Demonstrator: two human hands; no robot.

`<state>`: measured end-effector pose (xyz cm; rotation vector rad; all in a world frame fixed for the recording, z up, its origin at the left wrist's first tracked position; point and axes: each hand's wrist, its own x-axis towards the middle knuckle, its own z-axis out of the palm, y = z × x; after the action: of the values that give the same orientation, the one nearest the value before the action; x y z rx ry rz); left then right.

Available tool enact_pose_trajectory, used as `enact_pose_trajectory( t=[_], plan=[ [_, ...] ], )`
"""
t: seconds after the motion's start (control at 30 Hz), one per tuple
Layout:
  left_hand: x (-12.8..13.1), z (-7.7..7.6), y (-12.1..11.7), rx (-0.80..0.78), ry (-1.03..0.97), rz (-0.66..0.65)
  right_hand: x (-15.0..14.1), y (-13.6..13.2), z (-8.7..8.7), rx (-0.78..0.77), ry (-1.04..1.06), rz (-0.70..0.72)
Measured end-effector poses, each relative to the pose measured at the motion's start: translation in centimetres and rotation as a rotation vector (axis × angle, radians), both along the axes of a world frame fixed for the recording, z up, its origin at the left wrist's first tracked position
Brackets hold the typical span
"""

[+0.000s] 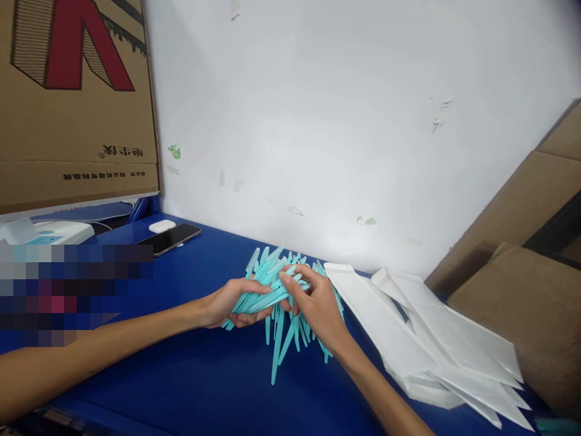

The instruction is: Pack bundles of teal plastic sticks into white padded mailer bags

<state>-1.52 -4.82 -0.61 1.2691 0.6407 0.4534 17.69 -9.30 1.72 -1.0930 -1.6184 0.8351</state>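
My left hand [242, 303] is wrapped around a bundle of flat turquoise plastic sticks [261, 297], its thumb lying across the top. With thumb and fingers, my right hand [313, 293] pinches the far ends of the same bundle. Some of its fingertips are hidden behind the sticks. Beneath and behind both hands, a loose pile of more turquoise sticks [276, 348] spreads over the blue tabletop [218, 381]. Their exact kind does not show. Just right of my right hand lie several long white paper sleeves [436, 327], overlapping one another.
A dark phone [175, 239] and a white earbud case [162, 226] lie at the back left. A printed cardboard box [82, 121] stands beyond them, and a white device [63, 232] sits below it. Brown cardboard [512, 303] leans at the right. A white wall [318, 121] rises behind the table.
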Motion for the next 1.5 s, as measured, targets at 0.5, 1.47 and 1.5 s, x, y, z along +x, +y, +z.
enact_pose_trajectory(
  t=[0.5, 1.47, 1.5],
  plan=[
    [0.1, 1.3, -0.6, 0.0, 0.007, -0.028, 1.2, 0.0, 0.5, 0.279, -0.361, -0.259],
    [0.7, -0.9, 1.4, 0.496, 0.124, 0.566, 11.7, 3.0, 0.3, -0.178, -1.326, -0.724],
    [0.7, -0.9, 1.5, 0.54, 0.142, 0.592, 11.7, 2.9, 0.6, -0.116, -1.332, -0.75]
  ],
)
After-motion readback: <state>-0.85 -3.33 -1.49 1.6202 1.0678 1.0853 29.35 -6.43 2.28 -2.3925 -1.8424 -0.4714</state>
